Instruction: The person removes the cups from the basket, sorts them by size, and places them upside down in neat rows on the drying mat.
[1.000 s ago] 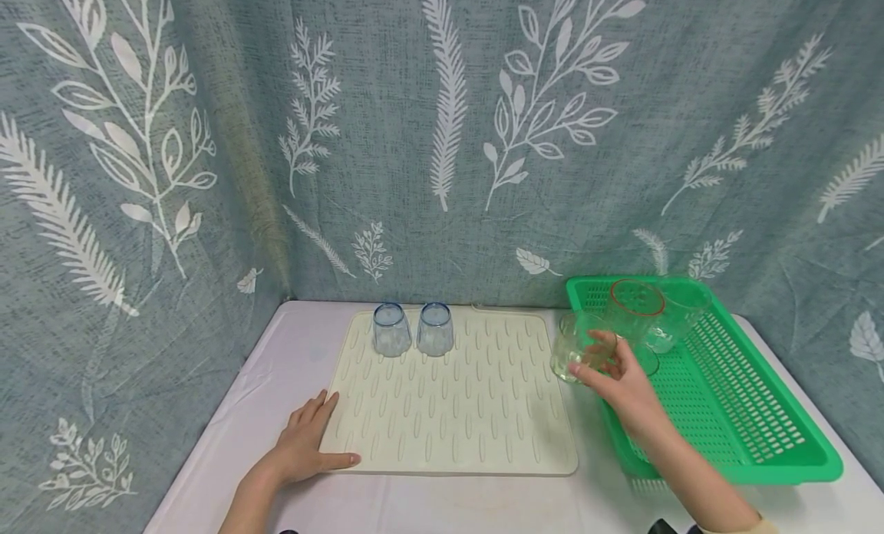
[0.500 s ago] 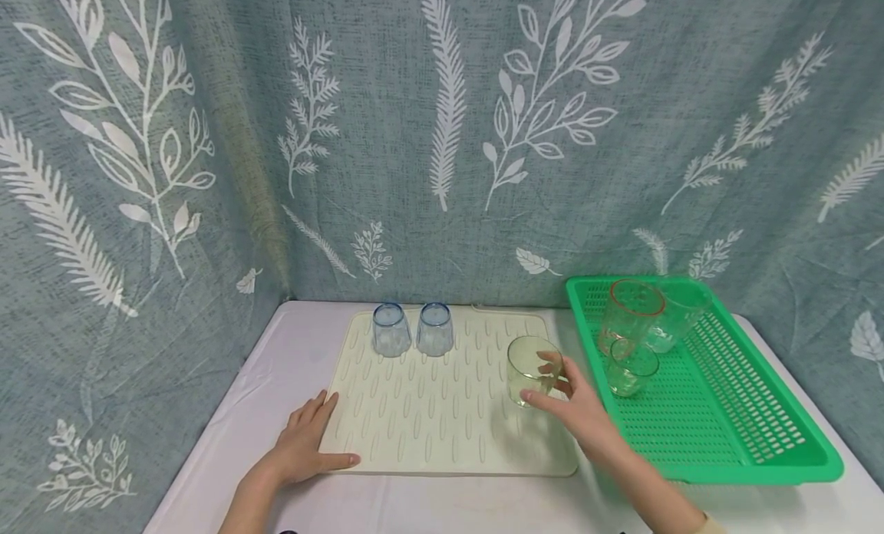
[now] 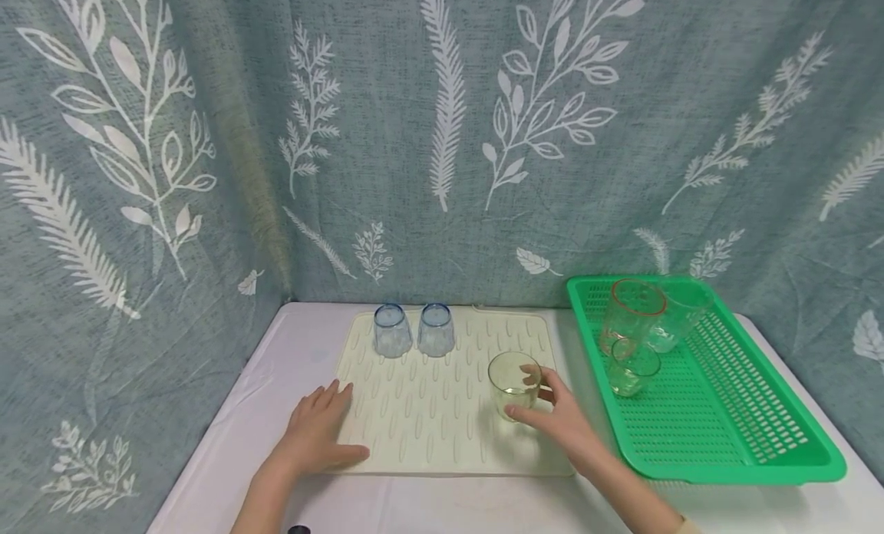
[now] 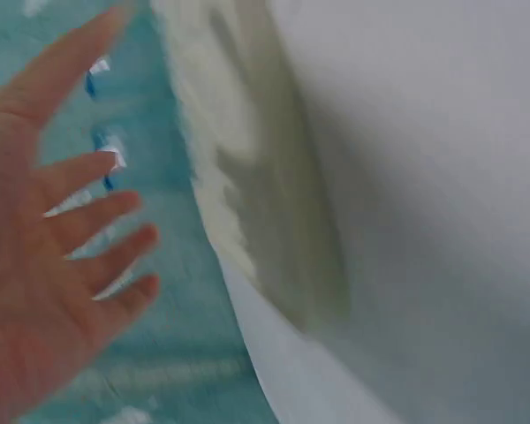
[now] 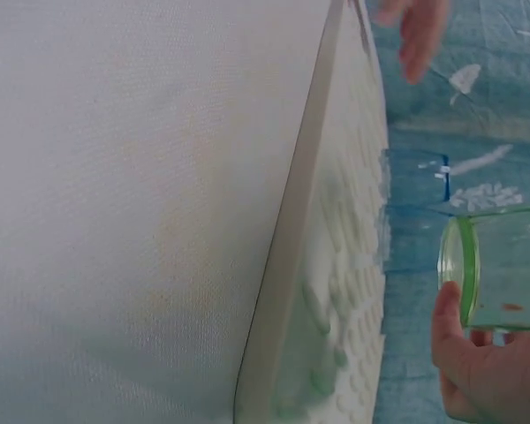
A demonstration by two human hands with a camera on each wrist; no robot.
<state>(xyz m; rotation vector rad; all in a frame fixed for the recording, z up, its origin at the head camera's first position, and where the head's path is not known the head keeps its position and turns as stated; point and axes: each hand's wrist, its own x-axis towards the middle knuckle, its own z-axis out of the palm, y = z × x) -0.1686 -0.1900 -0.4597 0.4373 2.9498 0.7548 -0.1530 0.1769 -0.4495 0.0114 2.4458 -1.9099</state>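
Two blue glasses (image 3: pixel 391 333) are seen standing side by side on the mat (image 3: pixel 428 411), near its far edge, and now a green glass (image 3: pixel 509 388) is held over the mat by the right hand (image 3: pixel 564 421). So two can be counted as placed, one as in hand, and three as waiting in the basket (image 3: pixel 691 473): red-rimmed glass (image 3: pixel 630 321), clear glass (image 3: pixel 675 323) and small glass (image 3: pixel 633 373), all bunched toward its 11 o'clock. Under half done, then, as judged from here.

And the grip! The green glass is clasped between thumb and fingers, the thumb laid low on the near side, the fingers glimpsed through the wall. From the back of that hand it is found at 10 o'clock, upright, its base apparently held clear of the mat. From the glass, the blue glasses are sighted at 10 o'clock, the basket at 3.

Over at 9 o'clock, nothing is held by the left hand (image 3: pixel 316 433); its fingers are spread by the mat's edge.
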